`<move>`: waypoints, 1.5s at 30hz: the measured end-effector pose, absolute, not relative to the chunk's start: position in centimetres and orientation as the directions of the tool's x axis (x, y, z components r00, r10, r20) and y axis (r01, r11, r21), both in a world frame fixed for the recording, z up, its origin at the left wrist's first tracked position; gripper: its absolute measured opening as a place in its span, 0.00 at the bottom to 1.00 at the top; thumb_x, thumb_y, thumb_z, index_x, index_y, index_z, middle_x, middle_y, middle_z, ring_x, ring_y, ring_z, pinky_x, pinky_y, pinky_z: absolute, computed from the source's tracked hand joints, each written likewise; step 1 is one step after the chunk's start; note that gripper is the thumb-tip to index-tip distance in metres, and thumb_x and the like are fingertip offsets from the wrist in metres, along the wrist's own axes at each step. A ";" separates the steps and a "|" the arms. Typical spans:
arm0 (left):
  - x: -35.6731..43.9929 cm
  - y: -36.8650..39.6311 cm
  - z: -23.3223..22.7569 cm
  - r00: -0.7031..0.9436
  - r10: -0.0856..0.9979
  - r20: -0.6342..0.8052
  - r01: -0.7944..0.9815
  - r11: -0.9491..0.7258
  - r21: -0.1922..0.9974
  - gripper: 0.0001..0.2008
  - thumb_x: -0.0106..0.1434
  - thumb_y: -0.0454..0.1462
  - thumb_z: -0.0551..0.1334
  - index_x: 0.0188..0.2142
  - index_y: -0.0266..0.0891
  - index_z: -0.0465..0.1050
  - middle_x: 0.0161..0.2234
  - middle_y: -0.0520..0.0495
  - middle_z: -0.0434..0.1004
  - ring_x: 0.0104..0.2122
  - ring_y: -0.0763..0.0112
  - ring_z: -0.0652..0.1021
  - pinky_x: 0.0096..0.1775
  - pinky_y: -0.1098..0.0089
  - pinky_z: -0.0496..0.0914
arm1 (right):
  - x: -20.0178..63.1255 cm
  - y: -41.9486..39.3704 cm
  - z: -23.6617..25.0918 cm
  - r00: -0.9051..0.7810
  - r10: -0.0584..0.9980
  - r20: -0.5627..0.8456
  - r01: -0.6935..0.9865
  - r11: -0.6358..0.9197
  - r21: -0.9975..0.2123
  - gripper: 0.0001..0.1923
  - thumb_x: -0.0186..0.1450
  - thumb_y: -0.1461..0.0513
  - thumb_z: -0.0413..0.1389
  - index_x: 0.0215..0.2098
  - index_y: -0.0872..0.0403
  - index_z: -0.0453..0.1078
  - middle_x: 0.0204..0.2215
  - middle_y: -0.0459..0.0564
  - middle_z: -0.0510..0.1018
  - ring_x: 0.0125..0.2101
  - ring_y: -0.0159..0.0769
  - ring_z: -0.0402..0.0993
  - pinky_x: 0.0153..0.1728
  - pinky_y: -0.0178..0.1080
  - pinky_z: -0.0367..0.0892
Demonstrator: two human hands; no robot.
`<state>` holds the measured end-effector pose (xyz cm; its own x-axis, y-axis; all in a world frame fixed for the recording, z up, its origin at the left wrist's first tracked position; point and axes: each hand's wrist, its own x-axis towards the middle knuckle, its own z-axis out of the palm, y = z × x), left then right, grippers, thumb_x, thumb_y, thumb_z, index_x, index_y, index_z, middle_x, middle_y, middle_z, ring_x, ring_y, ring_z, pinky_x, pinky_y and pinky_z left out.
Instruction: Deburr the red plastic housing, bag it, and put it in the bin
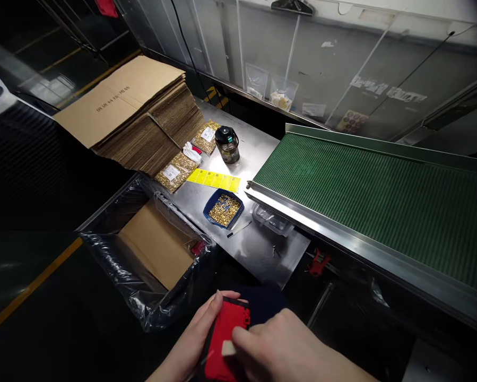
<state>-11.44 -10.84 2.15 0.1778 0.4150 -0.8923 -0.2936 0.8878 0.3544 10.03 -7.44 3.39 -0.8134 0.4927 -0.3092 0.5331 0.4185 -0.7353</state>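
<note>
A red, box-like object with black edges [227, 317] is in my left hand [198, 335], at the bottom middle of the view. The fingers wrap round its left side and far end, with the thumb along the edge. Over its red face, my right hand [282, 342] is closed on a small whitish piece [228, 348], which shows past the fingertips. Whether that piece presses on the red face or hovers just above it, I cannot tell. The near end of the red object runs out of view, partly behind my right hand.
A black-lined bin [142, 310] with cardboard stands left. On the metal table [258, 249] are a blue tray of brass-coloured parts [224, 209], a pen [239, 229], yellow labels [214, 179], a jug [227, 144] and stacked cardboard [119, 101]. A green conveyor [365, 196] runs right.
</note>
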 end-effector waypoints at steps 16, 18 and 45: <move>-12.0 -10.6 1.9 0.199 0.404 -0.893 -0.417 0.860 0.296 0.28 0.68 0.57 0.63 0.53 0.37 0.74 0.51 0.34 0.81 0.43 0.53 0.82 0.47 0.59 0.77 | 10.0 -6.7 3.8 -0.816 0.467 -0.341 0.524 0.349 -0.777 0.06 0.70 0.58 0.53 0.38 0.48 0.59 0.31 0.40 0.82 0.24 0.29 0.75 0.22 0.37 0.46; -12.1 -10.5 1.8 0.190 0.390 -0.901 -0.427 0.859 0.282 0.26 0.69 0.56 0.62 0.53 0.38 0.74 0.51 0.34 0.81 0.43 0.54 0.82 0.46 0.61 0.77 | 10.1 -6.7 3.6 -0.805 0.484 -0.344 0.536 0.343 -0.772 0.04 0.71 0.59 0.51 0.39 0.48 0.60 0.30 0.41 0.82 0.24 0.30 0.75 0.23 0.37 0.47; -12.0 -9.5 1.7 0.179 0.298 -0.938 -0.502 0.847 0.174 0.24 0.64 0.57 0.67 0.39 0.37 0.77 0.28 0.46 0.79 0.25 0.68 0.79 0.30 0.73 0.74 | 8.9 -5.2 3.1 -0.785 0.542 -0.299 0.541 0.366 -0.757 0.07 0.75 0.56 0.47 0.39 0.48 0.60 0.28 0.40 0.80 0.23 0.30 0.74 0.24 0.36 0.50</move>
